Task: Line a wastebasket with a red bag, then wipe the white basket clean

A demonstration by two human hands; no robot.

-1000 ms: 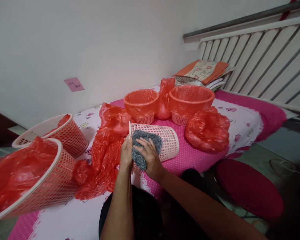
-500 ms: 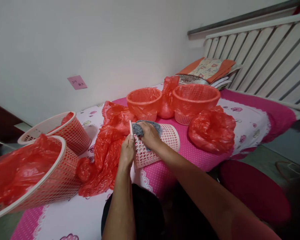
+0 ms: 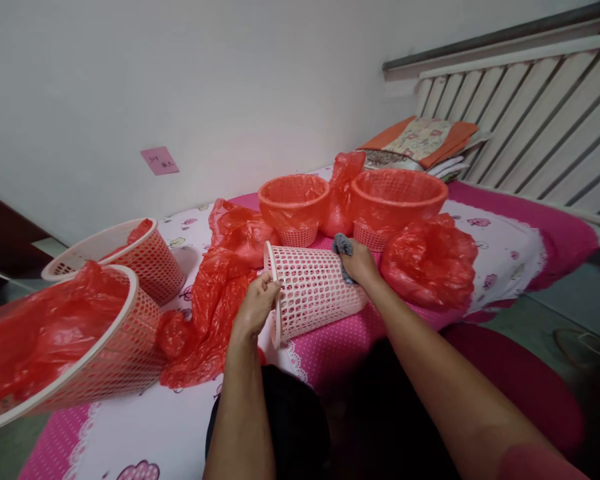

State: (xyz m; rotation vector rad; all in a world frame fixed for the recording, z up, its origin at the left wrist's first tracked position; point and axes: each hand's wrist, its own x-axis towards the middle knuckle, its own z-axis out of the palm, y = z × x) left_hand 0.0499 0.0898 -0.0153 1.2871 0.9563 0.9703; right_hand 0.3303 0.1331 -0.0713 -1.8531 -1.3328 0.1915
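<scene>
A pale pink perforated plastic basket (image 3: 310, 287) lies on its side in front of me, its mouth facing left. My left hand (image 3: 257, 300) is closed on the rim at that mouth, fingers curled over the edge. Over at the basket's base end, my right hand (image 3: 361, 263) grips a grey cloth (image 3: 344, 248) and presses it against the outer wall. Crumpled red plastic bags (image 3: 215, 300) lie just left of the basket.
Two baskets lined with red bags stand behind, one left (image 3: 294, 200) and one right (image 3: 400, 193). A bunched red bag (image 3: 430, 263) sits to the right. More baskets (image 3: 145, 333) lean at the left. A dark red round stool (image 3: 510, 380) stands below the bed edge.
My right hand has slid the grey cloth from near the rim along the basket to its base end. My left hand stays at the rim.
</scene>
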